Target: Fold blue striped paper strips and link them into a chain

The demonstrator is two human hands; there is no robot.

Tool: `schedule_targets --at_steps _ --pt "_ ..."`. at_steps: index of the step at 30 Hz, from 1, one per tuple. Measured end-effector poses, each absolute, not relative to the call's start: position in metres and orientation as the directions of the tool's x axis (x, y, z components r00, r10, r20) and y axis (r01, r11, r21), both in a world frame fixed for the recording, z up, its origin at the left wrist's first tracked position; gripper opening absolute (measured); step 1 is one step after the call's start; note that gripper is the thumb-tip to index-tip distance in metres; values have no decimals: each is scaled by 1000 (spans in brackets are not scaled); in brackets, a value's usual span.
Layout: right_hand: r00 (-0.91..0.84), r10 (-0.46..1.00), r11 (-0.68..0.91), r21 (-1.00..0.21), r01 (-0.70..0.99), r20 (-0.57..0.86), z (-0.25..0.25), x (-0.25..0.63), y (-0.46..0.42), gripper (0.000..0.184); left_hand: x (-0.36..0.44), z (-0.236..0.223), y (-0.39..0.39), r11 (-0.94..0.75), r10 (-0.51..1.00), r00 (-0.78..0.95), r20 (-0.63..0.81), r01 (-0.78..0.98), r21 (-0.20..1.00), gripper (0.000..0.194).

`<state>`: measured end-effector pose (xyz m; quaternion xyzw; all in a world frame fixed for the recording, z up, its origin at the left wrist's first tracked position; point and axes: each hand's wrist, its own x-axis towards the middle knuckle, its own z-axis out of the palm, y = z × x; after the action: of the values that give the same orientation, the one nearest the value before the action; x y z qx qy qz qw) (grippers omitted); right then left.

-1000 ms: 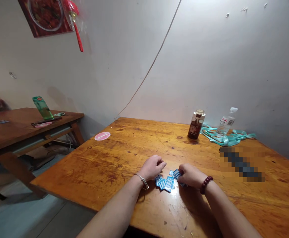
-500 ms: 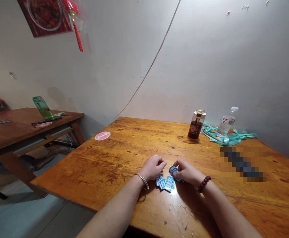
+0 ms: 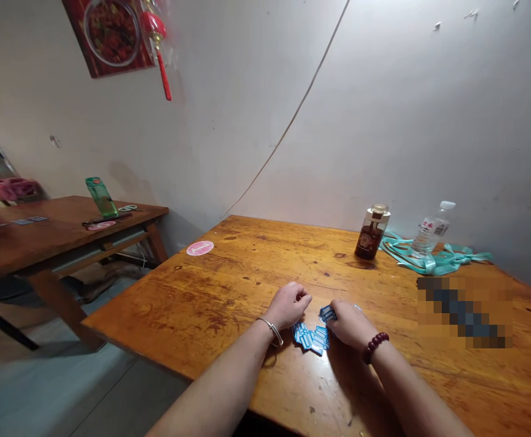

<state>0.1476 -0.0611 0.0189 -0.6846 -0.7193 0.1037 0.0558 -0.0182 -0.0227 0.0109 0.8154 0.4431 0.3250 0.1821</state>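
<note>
Hands low over table (image 3: 201,303), forearms angled inward: left hand (image 3: 287,306) curled shut just beside blue tags (image 3: 309,337); right hand (image 3: 349,325) with fingers narrow, touching one tag (image 3: 328,314), grip unclear.

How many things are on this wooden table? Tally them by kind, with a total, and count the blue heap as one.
brown bottle: 1
water bottle: 1
teal ribbon bundle: 1
pink round disc: 1
heap of small blue pieces: 1 (pieces overlap too much to count)
blurred object: 1
Total: 6
</note>
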Motion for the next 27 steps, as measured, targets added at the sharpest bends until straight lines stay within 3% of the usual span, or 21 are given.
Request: schedule_targets --at_steps 6,12,21,24,27 --pt "-43 995 26 -186 982 -89 22 146 -60 16 -17 12 -23 -555 832 390 395 592 584 19" --pt "-77 989 48 -222 974 -123 21 147 -58 21 -18 13 -24 -549 836 388 388 599 583 19" --pt "-71 996 88 -477 874 54 13 158 -60 19 -17 15 -25 -532 845 431 316 611 586 21" --pt "-80 986 136 -434 890 145 17 157 -61 27 -16 15 -28 -553 822 500 272 590 588 22" --pt "-135 984 170 -358 918 119 18 151 -63 13 -13 15 -31 -591 784 573 238 573 568 24"
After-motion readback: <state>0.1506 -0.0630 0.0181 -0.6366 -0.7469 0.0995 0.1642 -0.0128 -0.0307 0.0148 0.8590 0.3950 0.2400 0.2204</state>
